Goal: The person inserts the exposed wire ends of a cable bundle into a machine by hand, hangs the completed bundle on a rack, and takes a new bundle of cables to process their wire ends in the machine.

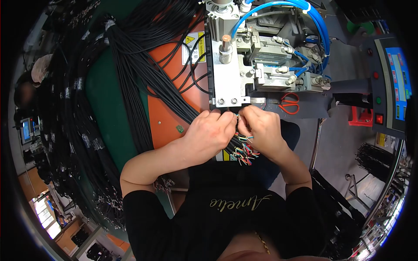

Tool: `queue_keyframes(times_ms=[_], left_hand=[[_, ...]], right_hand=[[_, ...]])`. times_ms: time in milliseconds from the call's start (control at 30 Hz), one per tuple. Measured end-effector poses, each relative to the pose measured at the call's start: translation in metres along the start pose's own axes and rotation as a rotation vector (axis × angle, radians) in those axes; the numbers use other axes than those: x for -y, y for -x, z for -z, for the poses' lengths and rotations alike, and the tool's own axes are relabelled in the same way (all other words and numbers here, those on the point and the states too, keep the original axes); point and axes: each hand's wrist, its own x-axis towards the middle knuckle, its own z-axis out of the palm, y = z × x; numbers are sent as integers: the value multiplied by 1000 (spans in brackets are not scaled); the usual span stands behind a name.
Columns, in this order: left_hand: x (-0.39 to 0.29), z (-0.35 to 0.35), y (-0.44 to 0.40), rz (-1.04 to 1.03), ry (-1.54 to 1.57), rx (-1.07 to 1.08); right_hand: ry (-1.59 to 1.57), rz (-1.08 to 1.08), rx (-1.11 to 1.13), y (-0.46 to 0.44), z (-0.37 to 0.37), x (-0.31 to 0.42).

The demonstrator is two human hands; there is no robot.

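Left hand [210, 132]: fingers curled and closed on a cable [237, 116] at its end, most of the grip hidden by the knuckles.

Right hand [263, 130]: fingers bent inward, tips meeting the left's at the cable end; whether they clasp a strand, cannot tell.

Cable: between the two sets of fingertips, close in front of the press [225, 87].

Loose ends [244, 152]: one cluster, coloured cores bared, just below the fingers, on the person's side.

Black cables [174, 98]: long bundle, beyond and left of the left fingers, over the desk [167, 119].

Scissors [289, 103]: orange handles, right of and beyond the right fingers.

Handling notes, by judgement: left grip firm, near the sheath's end; right touch light, cores parted singly and uncrossed; loose ends kept below the fingertips; skin clear of the press.
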Motion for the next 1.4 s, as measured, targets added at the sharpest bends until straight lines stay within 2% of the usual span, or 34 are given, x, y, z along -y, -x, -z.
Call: queue_keyframes(times_ms=[67,167,233,333,567,633,667,733,767,833,900,967,1100,1167,1200,1267,1300,1367,1400], left_hand=[[0,-1,0,7,14,-12],[2,-4,3,4,32,-44],[3,-3,3,0,44,-46],[4,-4,4,-16,42,-43],[3,-4,4,-22,1,-11],[1,-2,3,-3,17,-3],[1,-1,1,14,27,-5],[2,-4,3,28,47,-29],[3,-5,3,52,70,-51],[5,-4,4,52,123,-82],[7,1,11,89,116,-36],[13,0,20,123,227,-149],[23,1,40,198,103,-210],[22,0,41,215,72,-172],[22,0,40,230,41,-138],[24,-2,39,245,17,-123],[23,-4,39,258,1,-98],[22,-3,36,207,99,-127],[21,-2,34,155,190,-164]], right_hand=[[74,-3,40,0,0,3],[78,57,-72,3,-6,0],[-88,16,-160,6,-10,-2],[-174,-24,-161,5,-12,-5],[-44,50,-195,0,-7,2],[136,2,16,-2,1,2],[172,-47,190,-2,1,-9],[-17,-44,59,9,-18,-24],[-398,-191,-13,13,-21,-18],[-714,-423,-56,15,-16,-17],[-646,-388,8,16,-17,-15],[-618,-362,3,16,-23,-15],[-635,-376,2,16,-22,-14],[-425,-316,-45,17,-18,-12],[-424,-311,-44,17,-15,-9],[-708,-355,-43,21,-7,-2],[-790,-380,32,22,0,2],[-742,-97,-54,24,-5,0],[-746,-136,-73,24,-7,4]])
